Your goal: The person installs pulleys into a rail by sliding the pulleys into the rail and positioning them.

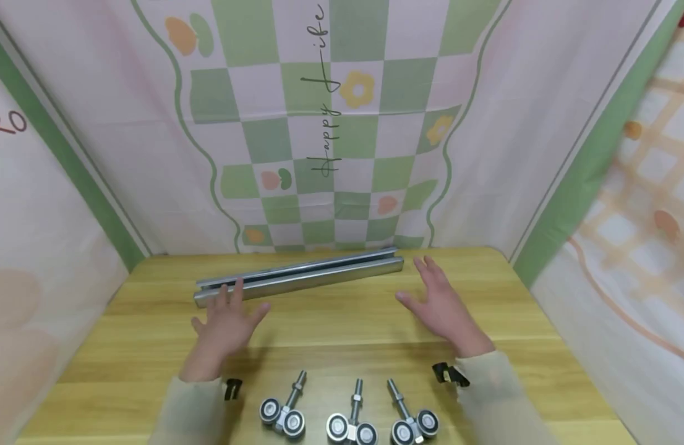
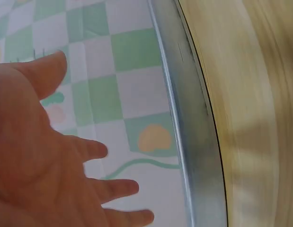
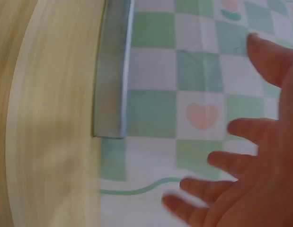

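Three roller bolts (image 1: 352, 431) lie nearest us on the wooden table (image 1: 331, 327) — beyond them, our left hand (image 1: 226, 327) and right hand (image 1: 443, 307), both spread wide, hover near opposite ends of the metal rail (image 1: 303, 282) toward the table's far edge.

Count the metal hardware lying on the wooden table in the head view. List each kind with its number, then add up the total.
Slotted metal rail: 1
Threaded roller hangers: 3
Total: 4
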A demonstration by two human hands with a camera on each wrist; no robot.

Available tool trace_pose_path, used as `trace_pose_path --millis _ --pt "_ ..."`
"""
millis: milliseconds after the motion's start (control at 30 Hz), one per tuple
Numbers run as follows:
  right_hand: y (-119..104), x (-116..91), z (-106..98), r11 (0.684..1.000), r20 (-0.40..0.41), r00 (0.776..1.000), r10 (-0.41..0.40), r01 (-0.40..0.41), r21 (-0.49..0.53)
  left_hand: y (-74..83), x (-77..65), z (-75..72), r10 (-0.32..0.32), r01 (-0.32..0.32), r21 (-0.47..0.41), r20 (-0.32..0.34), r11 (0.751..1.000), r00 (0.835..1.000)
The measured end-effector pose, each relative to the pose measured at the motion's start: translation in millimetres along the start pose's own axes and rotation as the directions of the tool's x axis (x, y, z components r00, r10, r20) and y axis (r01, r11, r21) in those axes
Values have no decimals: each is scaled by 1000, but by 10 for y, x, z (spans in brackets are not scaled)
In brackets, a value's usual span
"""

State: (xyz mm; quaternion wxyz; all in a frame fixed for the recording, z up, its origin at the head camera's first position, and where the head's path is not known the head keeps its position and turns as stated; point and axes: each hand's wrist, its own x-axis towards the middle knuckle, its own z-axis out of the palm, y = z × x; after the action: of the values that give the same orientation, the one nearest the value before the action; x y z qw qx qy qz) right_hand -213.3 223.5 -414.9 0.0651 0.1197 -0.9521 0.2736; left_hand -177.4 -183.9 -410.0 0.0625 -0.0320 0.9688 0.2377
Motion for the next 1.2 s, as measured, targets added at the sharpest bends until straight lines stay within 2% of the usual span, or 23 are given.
trace_pose_path --millis 100,200,300,433,567,667,867,1067,1200 --pt "121 117 -12 996 -22 999 30 -28 87 -82 91 -70 31 -34 -59 -44 998 999" --pt "208 209 -18 991 -23 998 54 -51 122 -169 177 -127 54 -64 -110 -97 992 994" --pt "287 287 1 987 7 997 76 -76 143 -269 262 -156 62 -82 -133 -148 988 987" --pt "382 386 58 977 52 992 114 -122 175 -409 359 -179 46 -69 -116 -191 991 980" --pt "463 489 125 962 69 988 140 -152 228 -529 404 -213 22 -41 -102 -175 994 984" --pt "502 558 192 948 77 989 130 -147 281 -602 415 -237 10 -24 -92 -148 995 989" --pt "480 633 297 933 91 989 115 -139 333 -700 441 -238 -32 13 -152 -125 988 992" --pt "471 718 321 940 117 988 105 -137 312 -754 467 -222 -116 85 -204 -146 975 982" --pt "472 774 355 953 104 992 77 -104 284 -759 472 -223 -127 98 -191 -147 977 981"
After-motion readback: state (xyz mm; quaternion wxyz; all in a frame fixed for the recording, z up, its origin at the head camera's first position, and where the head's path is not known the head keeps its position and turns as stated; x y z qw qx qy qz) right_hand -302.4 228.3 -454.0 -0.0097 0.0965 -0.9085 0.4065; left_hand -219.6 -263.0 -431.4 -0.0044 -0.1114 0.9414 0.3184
